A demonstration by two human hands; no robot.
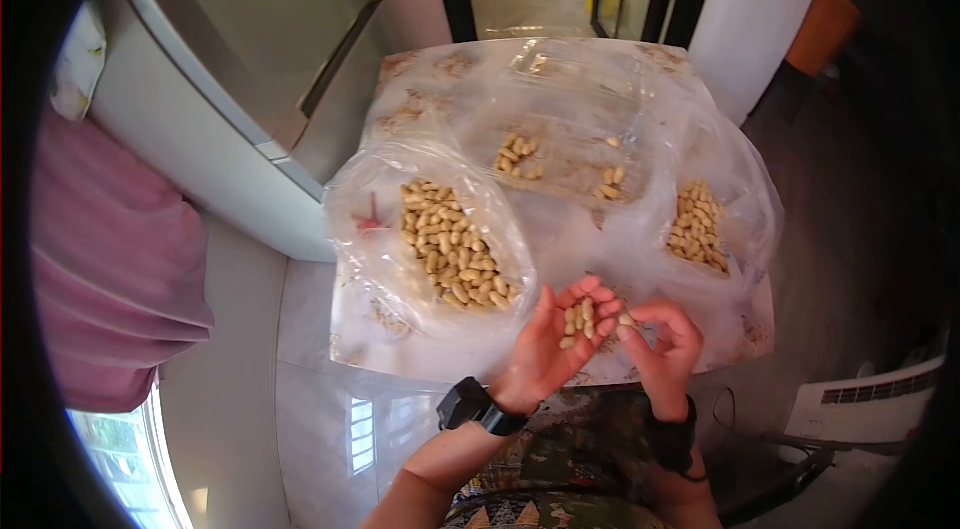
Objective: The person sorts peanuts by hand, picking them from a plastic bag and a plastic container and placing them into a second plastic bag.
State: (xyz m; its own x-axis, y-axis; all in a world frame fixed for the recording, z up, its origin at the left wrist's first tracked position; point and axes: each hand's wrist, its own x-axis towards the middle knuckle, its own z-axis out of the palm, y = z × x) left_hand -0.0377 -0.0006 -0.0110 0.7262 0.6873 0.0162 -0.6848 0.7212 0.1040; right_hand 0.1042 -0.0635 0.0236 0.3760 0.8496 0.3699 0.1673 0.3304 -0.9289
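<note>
My left hand (548, 337) is cupped palm up near the table's front edge, with several unshelled peanuts (585, 317) lying in its palm and fingers. Just to its right, my right hand (664, 341) pinches a single peanut (626, 320) between thumb and forefinger. Left of my hands, a clear plastic bag (375, 259) lies spread out with a large heap of peanuts (455, 247) in it. Another clear bag (750, 194) on the right holds a smaller heap of peanuts (698, 229).
Behind my hands sits a clear plastic container (568, 154) with small groups of peanuts at its left and right, its lid raised at the back. All stand on a patterned white table (440, 359). A fridge (270, 39) is at the left, a white appliance (860, 404) at lower right.
</note>
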